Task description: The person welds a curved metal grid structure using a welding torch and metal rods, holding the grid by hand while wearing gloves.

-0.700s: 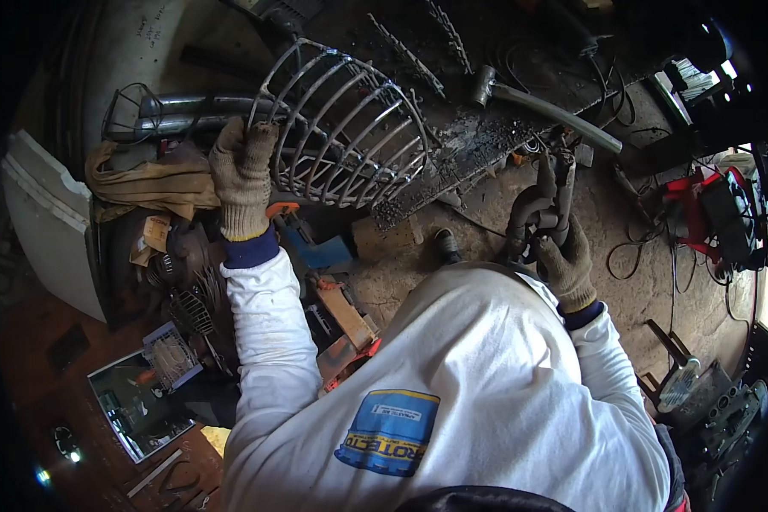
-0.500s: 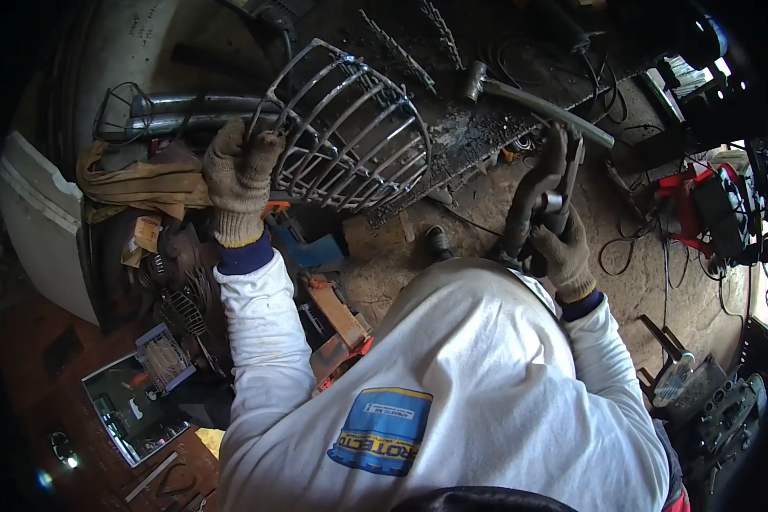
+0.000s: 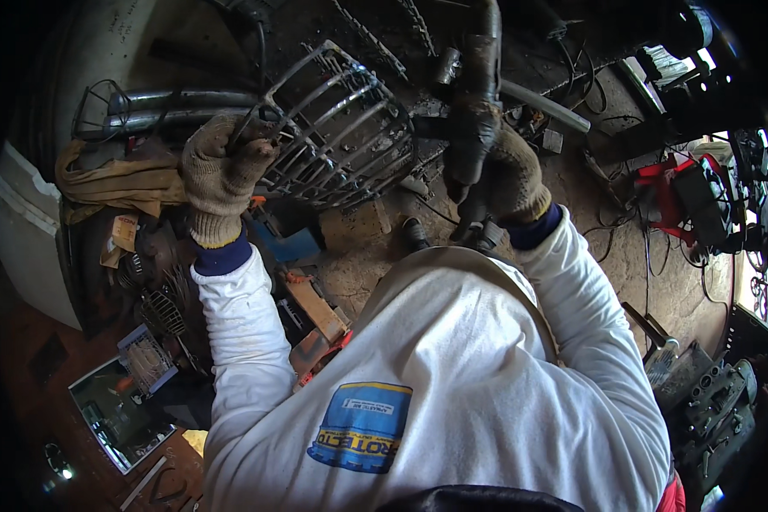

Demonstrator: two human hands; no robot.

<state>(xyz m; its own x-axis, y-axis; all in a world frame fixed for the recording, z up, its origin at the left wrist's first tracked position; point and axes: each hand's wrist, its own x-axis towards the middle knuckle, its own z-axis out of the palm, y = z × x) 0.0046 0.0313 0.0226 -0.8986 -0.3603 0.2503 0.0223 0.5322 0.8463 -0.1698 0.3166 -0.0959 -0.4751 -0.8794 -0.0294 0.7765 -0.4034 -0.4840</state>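
My left hand (image 3: pixel 222 166), in a knitted work glove, is closed around the left end of a cage of welded metal bars (image 3: pixel 337 128). The cage rests at the bench edge, its curved bars spreading to the right. In front of me, my right hand (image 3: pixel 517 175), gloved too, grips a heavy dark metal tool (image 3: pixel 476 111) with a thick shaft and a stub jutting left. Its upper end runs to the top of the picture, and its exact kind is unclear. Behind it lies a hammer (image 3: pixel 546 104), partly covered by the tool.
Metal tubes (image 3: pixel 175 111) and a brown cloth (image 3: pixel 115 183) lie left of my left hand. Twisted rods (image 3: pixel 371 38) lie on the dark bench. Below are an orange tool (image 3: pixel 316 303) and a blue piece (image 3: pixel 286 243). Cables and a red-and-black machine (image 3: pixel 678 196) stand right.
My right hand has swung left and closer to the cage, turning the dark tool across the hammer. The left hand keeps its hold on the cage. The whole view has shifted slightly.
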